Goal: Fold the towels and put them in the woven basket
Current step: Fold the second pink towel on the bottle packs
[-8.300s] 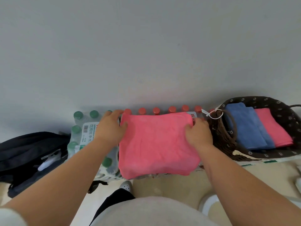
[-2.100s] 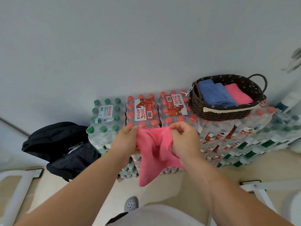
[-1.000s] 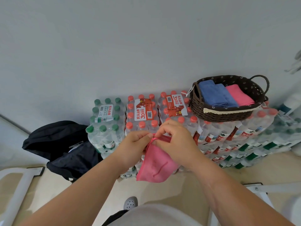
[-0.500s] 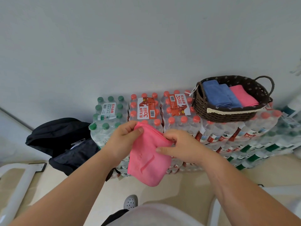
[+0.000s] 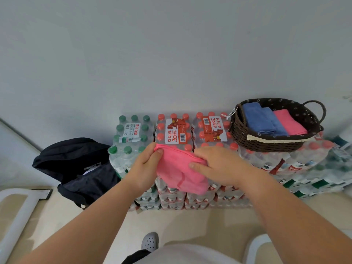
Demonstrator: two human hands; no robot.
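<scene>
A folded pink towel (image 5: 179,171) hangs in the air in front of the stacked water bottle packs. My left hand (image 5: 147,164) grips its upper left corner. My right hand (image 5: 215,164) holds its upper right edge, fingers lying over the cloth. The dark woven basket (image 5: 266,142) stands on the bottle packs at the right, well apart from the hands. Inside it lie a folded blue towel (image 5: 261,121) and a folded pink towel (image 5: 289,123) side by side.
Shrink-wrapped bottle packs (image 5: 175,132) with red and green caps stand against the grey wall. A black bag (image 5: 76,166) lies on the floor at the left. White frame parts (image 5: 17,212) sit at the lower left and a white rim (image 5: 255,248) at the lower right.
The pink towel went from spread on the bottle packs to folded small in the air. In the last second my hands drew apart along its top edge.
</scene>
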